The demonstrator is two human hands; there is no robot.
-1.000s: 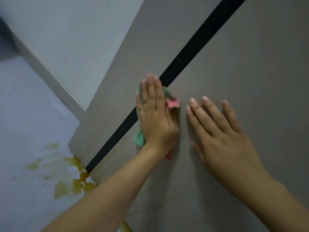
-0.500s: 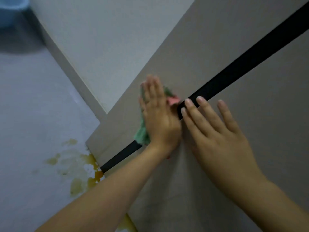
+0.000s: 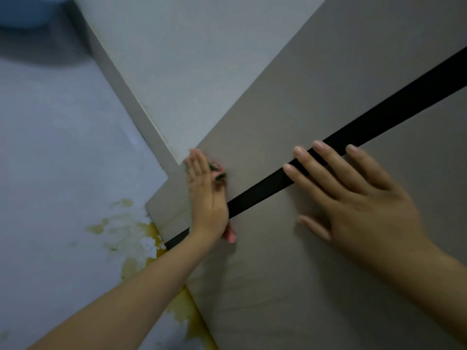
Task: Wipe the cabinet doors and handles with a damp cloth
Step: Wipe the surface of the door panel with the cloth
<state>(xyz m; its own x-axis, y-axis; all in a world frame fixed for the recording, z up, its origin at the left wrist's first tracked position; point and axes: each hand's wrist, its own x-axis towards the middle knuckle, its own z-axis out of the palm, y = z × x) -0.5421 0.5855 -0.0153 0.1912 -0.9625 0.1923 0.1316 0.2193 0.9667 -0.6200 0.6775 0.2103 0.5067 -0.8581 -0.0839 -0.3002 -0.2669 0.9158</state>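
Note:
Two grey cabinet doors fill the right of the head view, split by a black strip that runs diagonally. My left hand lies flat, fingers straight, and presses a green and pink cloth against the upper door near its lower left corner. Only small bits of the cloth show past the fingers and below the wrist. My right hand is spread flat on the doors, fingertips across the black strip.
A white wall panel adjoins the cabinet at the upper left. The pale floor carries a yellowish stain by the cabinet's bottom corner. A blue container sits at the top left edge.
My left hand has slid the cloth from the black strip towards the door's lower left corner. My right hand now rests farther from the left one, with its fingertips on the strip.

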